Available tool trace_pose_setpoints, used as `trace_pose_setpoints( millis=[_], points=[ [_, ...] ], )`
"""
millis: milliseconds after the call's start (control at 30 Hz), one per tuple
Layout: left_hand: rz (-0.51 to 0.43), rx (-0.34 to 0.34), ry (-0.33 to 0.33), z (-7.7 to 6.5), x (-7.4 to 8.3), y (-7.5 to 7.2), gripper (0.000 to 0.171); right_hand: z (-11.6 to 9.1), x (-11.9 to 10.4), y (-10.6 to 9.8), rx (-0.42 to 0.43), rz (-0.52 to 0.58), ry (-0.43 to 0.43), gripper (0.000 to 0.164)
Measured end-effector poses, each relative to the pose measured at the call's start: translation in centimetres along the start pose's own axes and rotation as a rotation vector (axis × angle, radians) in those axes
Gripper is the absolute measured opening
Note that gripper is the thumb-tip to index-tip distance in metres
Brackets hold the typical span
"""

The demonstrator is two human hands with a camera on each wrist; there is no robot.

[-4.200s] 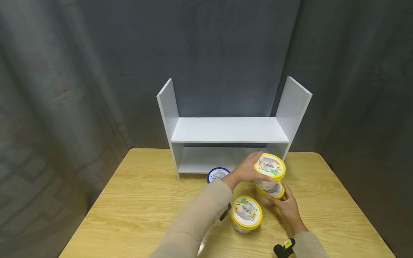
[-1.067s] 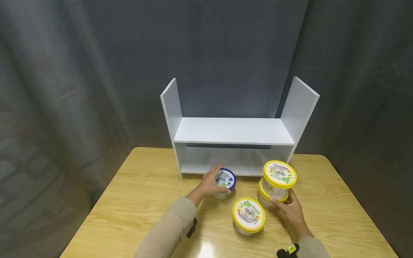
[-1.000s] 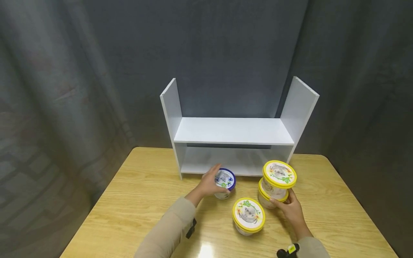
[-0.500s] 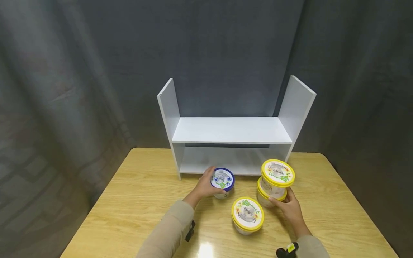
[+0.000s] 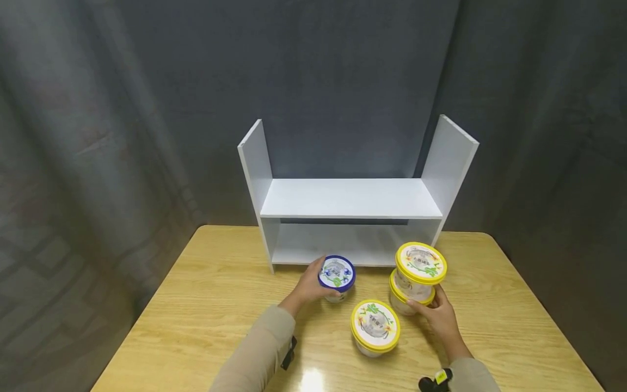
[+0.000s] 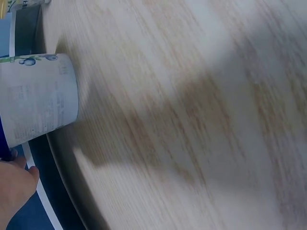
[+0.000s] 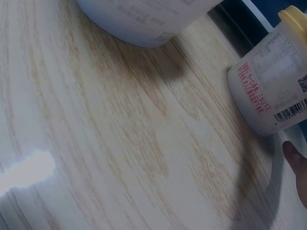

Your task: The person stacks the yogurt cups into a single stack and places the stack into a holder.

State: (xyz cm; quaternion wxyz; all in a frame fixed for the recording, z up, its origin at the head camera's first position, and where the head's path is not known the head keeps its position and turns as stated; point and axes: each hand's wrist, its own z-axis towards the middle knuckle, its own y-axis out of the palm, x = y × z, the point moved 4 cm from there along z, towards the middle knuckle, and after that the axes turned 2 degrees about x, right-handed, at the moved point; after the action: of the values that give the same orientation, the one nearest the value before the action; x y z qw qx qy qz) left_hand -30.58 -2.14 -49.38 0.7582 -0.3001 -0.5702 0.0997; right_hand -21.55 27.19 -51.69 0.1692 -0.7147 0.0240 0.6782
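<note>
My left hand holds a paper tub with a blue lid from its left side, in front of the shelf. In the left wrist view this white tub shows its printed wall; whether its base touches the table I cannot tell. To the right, two yellow-lidded tubs stand stacked, the upper tub a little off-centre on the lower tub. My right hand grips the lower one near its lid, from the right front. A third yellow-lidded tub sits between my hands, nearer to me, untouched.
Behind the tubs a white two-tier shelf with tall side panels stands on the wooden table. Its lower board is just beyond the blue-lidded tub. Grey curtains surround the table's back and sides.
My left hand has left the upper yellow-lidded tub and now holds the blue-lidded one, which has shifted slightly left in the last second. My right hand stays at the stack.
</note>
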Motion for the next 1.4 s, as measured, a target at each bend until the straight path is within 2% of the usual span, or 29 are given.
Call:
trace_pose_setpoints(
  millis=[67, 133, 233, 500, 867, 1200, 1400],
  points=[
    [0.013, 0.003, -0.006, -0.2, 0.3, 0.0, 0.104, 0.0, -0.1, 0.0, -0.006, -0.001, 0.002, 0.088],
    [0.008, -0.005, -0.047, -0.5, 0.6, -0.1, 0.102, -0.1, -0.2, 0.0, -0.010, 0.002, 0.000, 0.088],
    [0.022, -0.010, -0.070, -0.6, 0.9, 0.0, 0.101, -0.2, -0.3, 0.0, -0.014, 0.003, -0.006, 0.088],
    [0.006, 0.023, -0.077, -0.8, 0.8, -0.3, 0.103, -0.3, -0.3, 0.1, -0.010, 0.010, -0.004, 0.089],
    [-0.017, 0.036, -0.072, -1.0, 0.9, -0.8, 0.101, -0.1, -0.5, 0.1, -0.007, -0.002, -0.009, 0.088],
    [-0.077, 0.037, -0.051, -0.5, 3.0, -1.4, 0.099, -0.2, -0.4, -0.2, -0.002, -0.014, -0.013, 0.089],
    [-0.078, 0.038, -0.072, -0.6, 4.4, -2.1, 0.099, -0.3, -0.3, 0.1, -0.004, 0.019, -0.023, 0.086]
  ],
)
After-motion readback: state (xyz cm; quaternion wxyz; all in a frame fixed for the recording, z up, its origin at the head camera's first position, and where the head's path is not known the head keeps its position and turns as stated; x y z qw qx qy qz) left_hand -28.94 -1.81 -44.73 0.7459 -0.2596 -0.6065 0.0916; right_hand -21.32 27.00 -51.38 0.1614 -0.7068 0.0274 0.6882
